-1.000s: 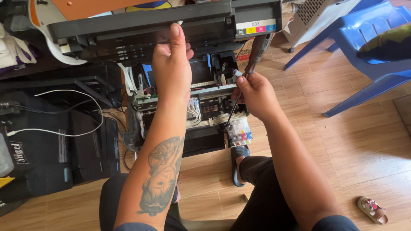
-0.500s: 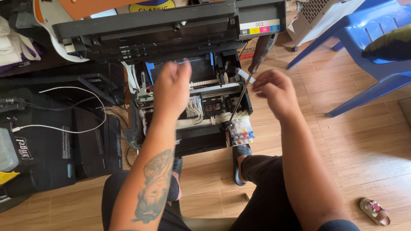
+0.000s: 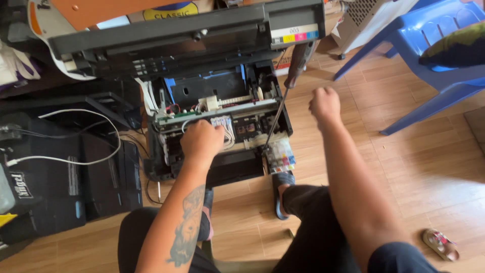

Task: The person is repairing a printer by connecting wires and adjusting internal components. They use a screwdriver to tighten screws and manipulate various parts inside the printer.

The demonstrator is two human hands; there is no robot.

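Digging into the opened printer (image 3: 222, 116) w/ left hand (image 3: 202, 141), fingers curled on the white ribbon cables (image 3: 228, 129), holding nothing. Right hand (image 3: 325, 103) is a loose empty fist beside the screwdriver (image 3: 283, 96), which is left propping the lid. Mid-teardown imo; next needs careful cable work.

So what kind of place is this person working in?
Probably a home or small informal repair spot, not a proper workshop. An opened inkjet printer sits on a wooden laminate floor, with a blue plastic chair and a sandal nearby.
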